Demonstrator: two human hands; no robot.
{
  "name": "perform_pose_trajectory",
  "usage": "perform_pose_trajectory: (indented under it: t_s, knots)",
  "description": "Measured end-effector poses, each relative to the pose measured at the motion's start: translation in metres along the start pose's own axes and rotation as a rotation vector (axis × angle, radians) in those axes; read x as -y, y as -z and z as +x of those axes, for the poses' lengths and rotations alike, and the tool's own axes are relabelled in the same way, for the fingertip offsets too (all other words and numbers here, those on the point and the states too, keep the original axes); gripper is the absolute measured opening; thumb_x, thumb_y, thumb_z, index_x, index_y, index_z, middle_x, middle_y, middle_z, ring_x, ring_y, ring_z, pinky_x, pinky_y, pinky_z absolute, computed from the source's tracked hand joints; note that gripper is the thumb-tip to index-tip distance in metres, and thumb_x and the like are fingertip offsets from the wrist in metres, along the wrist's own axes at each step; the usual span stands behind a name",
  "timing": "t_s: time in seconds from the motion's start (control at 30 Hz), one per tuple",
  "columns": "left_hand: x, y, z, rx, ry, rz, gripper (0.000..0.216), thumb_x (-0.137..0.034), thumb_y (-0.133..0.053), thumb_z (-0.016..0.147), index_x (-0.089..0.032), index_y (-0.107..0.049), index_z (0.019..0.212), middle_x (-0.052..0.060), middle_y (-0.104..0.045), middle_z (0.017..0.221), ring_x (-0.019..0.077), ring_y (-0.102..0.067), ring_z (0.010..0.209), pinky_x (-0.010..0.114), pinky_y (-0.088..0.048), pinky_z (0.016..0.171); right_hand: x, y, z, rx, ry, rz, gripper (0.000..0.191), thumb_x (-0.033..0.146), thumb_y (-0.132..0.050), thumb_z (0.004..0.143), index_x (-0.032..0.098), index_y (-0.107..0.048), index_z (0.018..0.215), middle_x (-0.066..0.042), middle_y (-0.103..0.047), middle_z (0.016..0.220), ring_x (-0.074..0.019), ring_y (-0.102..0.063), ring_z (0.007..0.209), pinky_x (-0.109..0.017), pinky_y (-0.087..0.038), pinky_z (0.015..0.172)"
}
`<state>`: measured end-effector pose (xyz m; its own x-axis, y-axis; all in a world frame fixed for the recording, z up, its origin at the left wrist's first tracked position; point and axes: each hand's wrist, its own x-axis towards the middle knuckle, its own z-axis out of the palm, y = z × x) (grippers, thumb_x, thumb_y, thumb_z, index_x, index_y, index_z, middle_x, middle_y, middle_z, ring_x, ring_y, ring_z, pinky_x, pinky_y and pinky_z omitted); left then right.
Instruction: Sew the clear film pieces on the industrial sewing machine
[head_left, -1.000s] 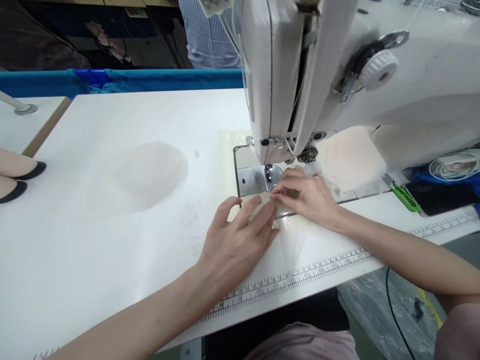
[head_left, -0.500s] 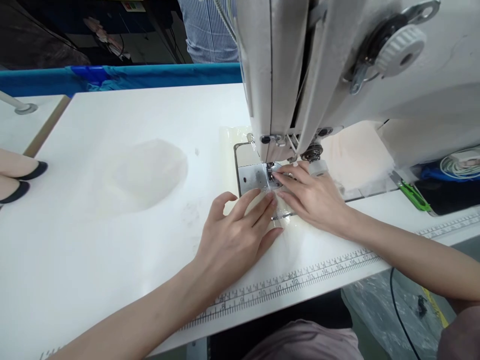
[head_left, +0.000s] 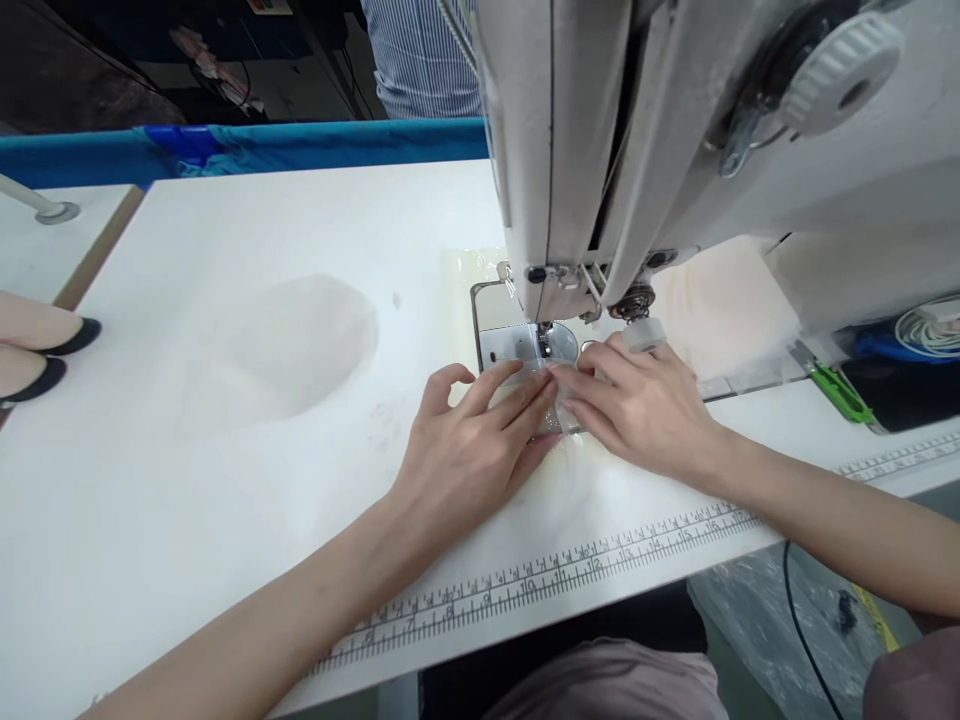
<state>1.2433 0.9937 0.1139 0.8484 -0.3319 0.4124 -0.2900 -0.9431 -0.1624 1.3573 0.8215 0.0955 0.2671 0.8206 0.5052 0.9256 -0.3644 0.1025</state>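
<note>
Thin, see-through white fabric (head_left: pixel 564 418) lies over the metal needle plate (head_left: pixel 504 343) of a sewing machine, in front of the presser foot (head_left: pixel 544 340). My left hand (head_left: pixel 480 430) rests on the plate's near side, its fingertips and thumb closed on the fabric. From the right, my right hand (head_left: pixel 637 400) pinches the same fabric close to my left fingertips. Both hands are just on the near side of the presser foot. My fingers hide part of the fabric, so its full outline cannot be made out.
The machine head (head_left: pixel 585 150) overhangs my right hand. Green thread snips (head_left: pixel 840 393) and a dark flat object (head_left: pixel 900 385) lie right. Pale fabric (head_left: pixel 720 300) sits under the arm. A ruler strip (head_left: pixel 525 590) runs along the front edge. Someone in a striped shirt (head_left: pixel 420 60) is beyond.
My right hand has drawn back from beside the presser foot toward me, now meeting my left fingertips. My left hand has barely moved. The view has shifted slightly.
</note>
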Motion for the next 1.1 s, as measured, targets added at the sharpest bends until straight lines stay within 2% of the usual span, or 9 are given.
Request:
perform_pose_trajectory:
  t_s: [0.2,0.87,1.1]
  knots:
    - [-0.002,0.0,-0.003,0.009,0.022,0.083,0.032,-0.031,-0.053,0.095,-0.02,-0.06,0.124,0.004,-0.066,0.124,0.026,-0.058,0.119,0.045,-0.037,0.088,-0.003,-0.003,-0.002,0.011,0.001,-0.067,0.031,0.029,-0.045,0.098,0.012,-0.066,0.113,-0.006,-0.067,0.091,-0.0203,-0.053,0.089,-0.036,-0.031,0.072]
    - [0.001,-0.006,0.002,0.001,0.051,0.061,0.032,-0.033,-0.051,0.096,-0.02,-0.062,0.122,0.006,-0.066,0.124,0.0258,-0.058,0.118,0.045,-0.037,0.087,-0.007,-0.005,0.002,0.033,-0.003,-0.148,0.033,0.031,-0.042,0.1,0.015,-0.068,0.112,-0.008,-0.069,0.098,-0.0221,-0.055,0.098,-0.038,-0.032,0.08]
    - [0.001,-0.004,0.003,0.013,0.064,0.073,0.031,-0.034,-0.049,0.096,-0.021,-0.063,0.122,0.004,-0.066,0.125,0.0242,-0.059,0.118,0.044,-0.037,0.088,-0.017,-0.001,0.004,-0.009,-0.048,-0.171,0.028,0.029,-0.047,0.097,0.015,-0.071,0.102,-0.007,-0.067,0.107,-0.0209,-0.055,0.095,-0.037,-0.033,0.082]
